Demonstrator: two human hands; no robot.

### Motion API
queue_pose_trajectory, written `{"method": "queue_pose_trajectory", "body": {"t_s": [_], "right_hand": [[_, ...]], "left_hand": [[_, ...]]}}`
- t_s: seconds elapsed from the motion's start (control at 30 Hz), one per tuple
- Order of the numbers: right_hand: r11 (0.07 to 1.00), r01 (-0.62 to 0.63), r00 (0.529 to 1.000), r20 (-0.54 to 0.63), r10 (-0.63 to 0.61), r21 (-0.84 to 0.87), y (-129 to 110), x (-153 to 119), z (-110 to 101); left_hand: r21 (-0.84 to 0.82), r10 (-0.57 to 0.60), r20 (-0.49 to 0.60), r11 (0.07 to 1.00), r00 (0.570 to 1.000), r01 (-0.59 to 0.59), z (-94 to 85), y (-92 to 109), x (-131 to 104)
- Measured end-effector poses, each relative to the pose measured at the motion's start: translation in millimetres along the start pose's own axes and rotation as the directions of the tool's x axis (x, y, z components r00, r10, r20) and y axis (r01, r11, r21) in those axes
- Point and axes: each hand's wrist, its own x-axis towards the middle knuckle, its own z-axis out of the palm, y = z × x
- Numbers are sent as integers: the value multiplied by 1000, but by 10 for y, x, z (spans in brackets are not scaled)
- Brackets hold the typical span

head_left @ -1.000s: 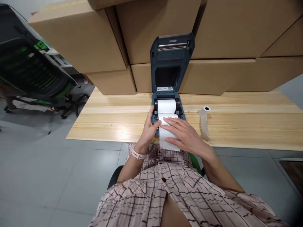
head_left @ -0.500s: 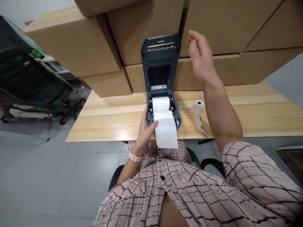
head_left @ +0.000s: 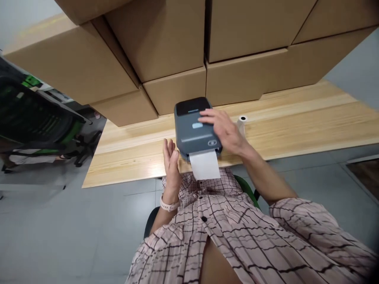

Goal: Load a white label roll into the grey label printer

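A dark blue-grey label printer (head_left: pixel 189 136) sits on the wooden table with its lid down. From its front slot a strip of white label paper (head_left: pixel 205 165) hangs out past the table edge. My right hand (head_left: pixel 223 130) lies on the right part of the lid, fingers stretched across the top. Just left of the printer, my left hand (head_left: pixel 172 167) is held upright with its fingers extended and nothing in it; whether it touches the casing I cannot tell. The paper roll inside the printer is hidden by the lid.
Behind the right hand stands a small white paper roll (head_left: pixel 242 119), its loose tail partly covered. Large cardboard boxes (head_left: pixel 177 92) are stacked along the back of the wooden table (head_left: pixel 127 156). An office chair (head_left: pixel 35 114) is on the floor at the left.
The printer's lid has swung down from open to closed. My right hand came down from the upper right onto it. My left hand let go of the paper and moved to the printer's left side.
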Motion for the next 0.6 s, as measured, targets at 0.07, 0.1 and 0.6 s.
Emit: {"method": "queue_pose_trajectory", "body": {"t_s": [0.07,0.1,0.6], "right_hand": [[998,-63,998,-4,63,-3,10,-247,123],[993,-113,993,-38,114,26,26,-324,184],[825,-474,872,33,489,308,317,-585,539]], "left_hand": [[-15,40,-28,999,999,-41,76,42,42],[-18,41,-34,999,999,-42,122,61,65],[-48,-9,-68,999,998,6,310,-126,155]]}}
